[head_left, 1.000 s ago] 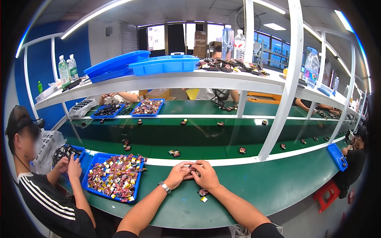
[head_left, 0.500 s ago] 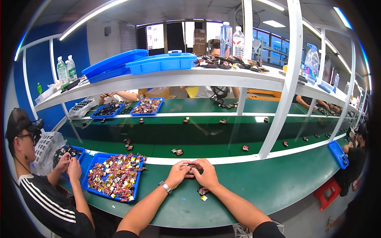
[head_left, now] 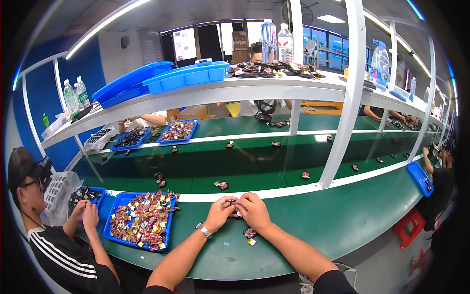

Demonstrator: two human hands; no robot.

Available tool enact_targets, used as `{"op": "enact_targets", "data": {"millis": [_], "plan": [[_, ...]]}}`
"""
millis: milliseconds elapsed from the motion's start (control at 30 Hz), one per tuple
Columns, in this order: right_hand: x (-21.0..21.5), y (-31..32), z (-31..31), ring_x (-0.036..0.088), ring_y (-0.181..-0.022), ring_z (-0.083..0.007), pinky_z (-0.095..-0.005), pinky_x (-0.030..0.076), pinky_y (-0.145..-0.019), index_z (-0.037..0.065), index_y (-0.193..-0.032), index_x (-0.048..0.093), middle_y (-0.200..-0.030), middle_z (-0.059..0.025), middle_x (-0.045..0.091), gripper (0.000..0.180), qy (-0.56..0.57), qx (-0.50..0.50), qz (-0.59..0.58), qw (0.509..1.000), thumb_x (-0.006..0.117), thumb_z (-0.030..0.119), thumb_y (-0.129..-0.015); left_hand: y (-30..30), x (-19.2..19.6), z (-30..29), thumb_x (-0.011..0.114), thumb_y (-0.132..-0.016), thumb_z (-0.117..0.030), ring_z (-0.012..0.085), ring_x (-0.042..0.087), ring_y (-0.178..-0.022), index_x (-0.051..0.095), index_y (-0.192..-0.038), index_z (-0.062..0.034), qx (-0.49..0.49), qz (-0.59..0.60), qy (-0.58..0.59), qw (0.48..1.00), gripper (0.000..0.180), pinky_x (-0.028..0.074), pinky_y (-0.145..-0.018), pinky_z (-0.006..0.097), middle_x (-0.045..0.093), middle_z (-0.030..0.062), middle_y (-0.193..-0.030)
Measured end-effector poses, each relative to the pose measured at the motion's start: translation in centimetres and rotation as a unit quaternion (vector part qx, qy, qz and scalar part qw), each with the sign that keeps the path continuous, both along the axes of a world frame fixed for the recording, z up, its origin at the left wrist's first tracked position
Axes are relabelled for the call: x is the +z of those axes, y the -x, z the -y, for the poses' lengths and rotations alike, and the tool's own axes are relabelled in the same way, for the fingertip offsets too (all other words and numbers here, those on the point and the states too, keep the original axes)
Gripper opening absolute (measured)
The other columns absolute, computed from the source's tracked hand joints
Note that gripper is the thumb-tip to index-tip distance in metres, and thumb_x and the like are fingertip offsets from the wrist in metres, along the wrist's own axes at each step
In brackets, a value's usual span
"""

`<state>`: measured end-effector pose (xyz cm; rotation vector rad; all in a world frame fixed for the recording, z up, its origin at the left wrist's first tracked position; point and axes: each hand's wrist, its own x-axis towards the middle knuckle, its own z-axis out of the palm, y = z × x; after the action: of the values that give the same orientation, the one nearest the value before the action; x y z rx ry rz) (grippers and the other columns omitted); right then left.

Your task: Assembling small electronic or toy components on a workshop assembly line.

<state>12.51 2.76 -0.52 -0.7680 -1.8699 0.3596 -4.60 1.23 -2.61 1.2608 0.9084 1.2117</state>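
My left hand [head_left: 219, 216] and my right hand [head_left: 253, 212] meet over the green worktop, fingertips closed round a small black piece [head_left: 232, 201]. Fingers cover most of it, so its exact kind does not show; a bit of white peeks out below, between the hands. Just under my right hand lies a small dark-red and black piece [head_left: 250, 232] with a white-and-yellow tab. Left of my left forearm, a blue tray [head_left: 171, 221] is heaped with similar red, yellow and white pieces [head_left: 139, 220].
At the left a co-worker [head_left: 58, 240] handles something small beside a blue tray of black parts [head_left: 84, 194]. Beyond a white rail, a green belt [head_left: 254, 181] carries scattered pieces. A white post [head_left: 342, 108] and shelf stand ahead; another blue tray [head_left: 420, 178] sits far right.
The view has shifted slightly. My fingers have changed their grip on the piece, with the right fingertips raised more. Pieces on the belt have moved a little to the right.
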Motion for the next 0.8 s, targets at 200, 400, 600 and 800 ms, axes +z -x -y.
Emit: {"op": "enact_targets", "data": {"millis": [200, 400, 600, 800], "plan": [[-0.2, -0.1, -0.1, 0.059, -0.084, -0.0248, -0.0368, 0.052, -0.072, 0.004, -0.089, 0.067, -0.088, -0.0066, 0.059, 0.011, -0.096, -0.060, 0.099, 0.989, 0.070, 0.009, -0.080, -0.1, 0.4, 0.2, 0.048, -0.096, 0.003, 0.0170, 0.063, -0.103, 0.050, -0.128, -0.0003, -0.017, 0.069, 0.028, 0.997, 0.032, 0.056, -0.089, 0.032, 0.063, 0.0103, -0.114], [-0.8, 0.7, 0.1, 0.061, -0.084, -0.0247, -0.0358, 0.054, -0.071, 0.005, -0.088, 0.068, -0.088, -0.0065, 0.061, 0.010, -0.092, -0.090, 0.121, 0.984, 0.069, 0.009, -0.079, 0.2, 0.0, 0.0, 0.047, -0.096, 0.003, 0.0179, 0.064, -0.103, 0.048, -0.130, -0.0011, -0.024, 0.056, 0.040, 0.997, 0.034, 0.056, -0.091, 0.033, 0.062, 0.0107, -0.117], [-1.4, 0.9, -0.2, 0.061, -0.082, -0.0233, -0.0344, 0.054, -0.068, 0.006, -0.086, 0.067, -0.088, -0.0050, 0.060, 0.006, -0.142, -0.090, 0.162, 0.972, 0.066, 0.009, -0.081, 0.0, 0.2, 0.2, 0.047, -0.096, 0.003, 0.0178, 0.064, -0.102, 0.048, -0.129, -0.0004, -0.017, 0.032, 0.040, 0.999, 0.033, 0.056, -0.090, 0.032, 0.062, 0.0111, -0.117], [-1.6, 0.6, -0.2, 0.060, -0.082, -0.0222, -0.0332, 0.054, -0.067, 0.007, -0.088, 0.067, -0.088, -0.0047, 0.060, 0.009, -0.148, -0.080, 0.137, 0.976, 0.067, 0.009, -0.079, -0.1, 0.2, 0.1, 0.047, -0.097, 0.002, 0.0178, 0.064, -0.103, 0.048, -0.129, 0.0001, -0.017, 0.049, 0.041, 0.998, 0.032, 0.056, -0.090, 0.032, 0.062, 0.0118, -0.118]]}}
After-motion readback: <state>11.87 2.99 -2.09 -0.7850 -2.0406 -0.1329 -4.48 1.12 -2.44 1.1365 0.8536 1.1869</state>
